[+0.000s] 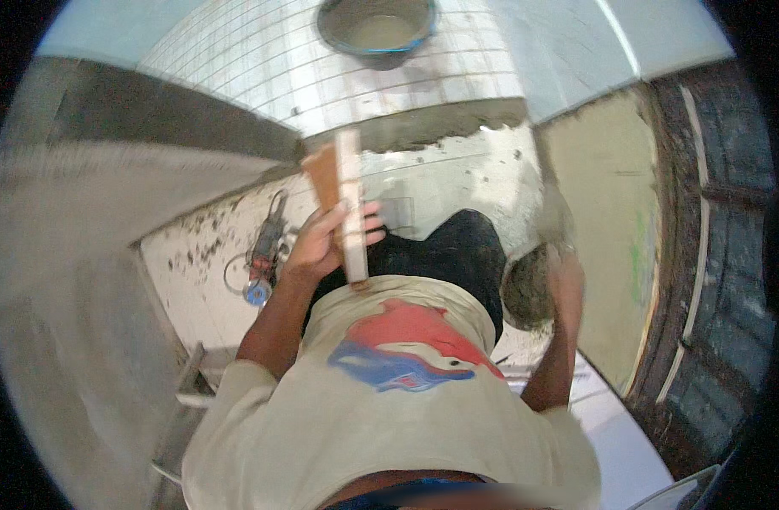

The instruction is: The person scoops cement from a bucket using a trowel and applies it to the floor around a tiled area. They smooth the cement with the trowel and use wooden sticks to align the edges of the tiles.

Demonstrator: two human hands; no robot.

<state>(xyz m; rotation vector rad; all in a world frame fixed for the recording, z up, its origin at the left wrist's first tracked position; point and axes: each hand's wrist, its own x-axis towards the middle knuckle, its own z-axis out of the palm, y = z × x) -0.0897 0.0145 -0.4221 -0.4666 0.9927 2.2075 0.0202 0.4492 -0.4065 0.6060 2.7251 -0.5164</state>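
Note:
My left hand (320, 242) is closed around a narrow strip of tile (351, 200), held upright in front of my shirt. One side is whitish and the other brown. At the right, my right hand (566, 276) is smeared by motion, beside a round dark bucket (525, 289) with grey mortar-like material. A blurred grey, blade-like shape, apparently a trowel (555, 212), reaches forward from its fingers. The grip on it is hard to see.
A red and dark angle grinder (262, 255) with a blue disc lies on the left. Ahead, a black tub (381, 34) of greyish material stands on white gridded tiling (262, 76). Rough grey mortar (440, 127) edges that tiling. Walls rise on both sides.

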